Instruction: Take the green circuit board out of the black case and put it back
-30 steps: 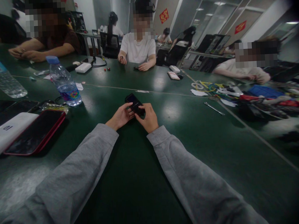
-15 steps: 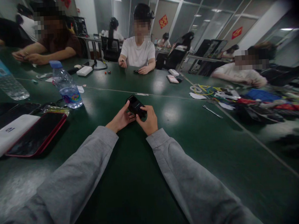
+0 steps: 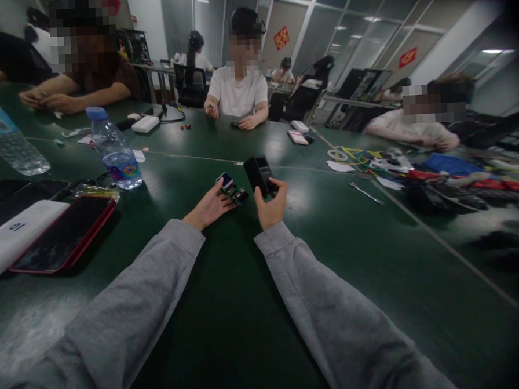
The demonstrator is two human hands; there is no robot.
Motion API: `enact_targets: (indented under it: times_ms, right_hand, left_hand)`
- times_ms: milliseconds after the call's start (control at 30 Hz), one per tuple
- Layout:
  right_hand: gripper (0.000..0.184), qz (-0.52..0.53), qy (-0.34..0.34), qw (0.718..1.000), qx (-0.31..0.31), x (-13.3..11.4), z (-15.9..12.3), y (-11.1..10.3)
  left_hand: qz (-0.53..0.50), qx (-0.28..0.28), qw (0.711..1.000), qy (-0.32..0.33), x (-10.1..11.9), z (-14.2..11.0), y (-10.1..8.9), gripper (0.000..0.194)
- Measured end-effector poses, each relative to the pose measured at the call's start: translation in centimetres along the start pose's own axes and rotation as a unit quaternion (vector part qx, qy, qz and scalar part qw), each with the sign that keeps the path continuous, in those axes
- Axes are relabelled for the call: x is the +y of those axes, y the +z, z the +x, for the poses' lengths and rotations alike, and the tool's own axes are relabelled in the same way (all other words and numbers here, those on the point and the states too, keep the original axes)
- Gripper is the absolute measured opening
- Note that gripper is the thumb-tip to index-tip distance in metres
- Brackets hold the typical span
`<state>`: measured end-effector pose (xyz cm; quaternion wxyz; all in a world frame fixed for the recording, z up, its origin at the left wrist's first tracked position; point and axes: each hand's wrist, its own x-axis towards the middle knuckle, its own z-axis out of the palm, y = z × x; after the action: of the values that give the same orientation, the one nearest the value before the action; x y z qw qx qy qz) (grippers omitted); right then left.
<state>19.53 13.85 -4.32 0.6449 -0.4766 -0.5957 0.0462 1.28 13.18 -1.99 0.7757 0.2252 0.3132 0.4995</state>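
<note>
My left hand point(image 3: 207, 209) rests on the green table point(image 3: 231, 312) and pinches a small green circuit board point(image 3: 232, 190) with a little screen on it. My right hand point(image 3: 270, 205) is closed round a black plastic casing point(image 3: 259, 175) and holds it upright, lifted a little to the right of the board. The two parts are apart. Both arms wear grey sleeves.
At the left lie a red-edged phone point(image 3: 63, 232), a white power bank point(image 3: 15, 233) and two water bottles point(image 3: 113, 147). A metal wrench point(image 3: 366, 193) and a heap of cables point(image 3: 370, 157) lie at the right. Other people sit round the table.
The black device that both hands held together has come apart: my right hand lifted the black casing up and right, and the circuit board stays in my left hand.
</note>
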Motion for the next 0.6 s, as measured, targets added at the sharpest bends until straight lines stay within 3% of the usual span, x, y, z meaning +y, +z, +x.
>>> enact_targets:
  times_ms: [100, 167, 400, 600]
  right_hand:
    - [0.04, -0.012, 0.076, 0.997, -0.009, 0.8, 0.3, -0.1]
    - [0.038, -0.021, 0.09, 0.995, -0.027, 0.8, 0.4, -0.2]
    - [0.029, -0.037, -0.004, 0.996, -0.083, -0.4, -0.2, 0.0]
    - [0.029, -0.03, 0.009, 0.996, -0.089, 0.0, -0.2, 0.1]
  left_hand:
    - [-0.008, -0.002, 1.0, 0.007, 0.0, 0.0, -0.1, 0.032]
    - [-0.006, -0.004, 1.0, 0.004, -0.1, 0.0, 0.0, 0.033]
    - [-0.004, 0.012, 1.0, 0.003, 0.0, 0.0, 0.0, 0.032]
    - [-0.005, -0.006, 1.0, -0.001, -0.1, 0.5, -0.4, 0.032]
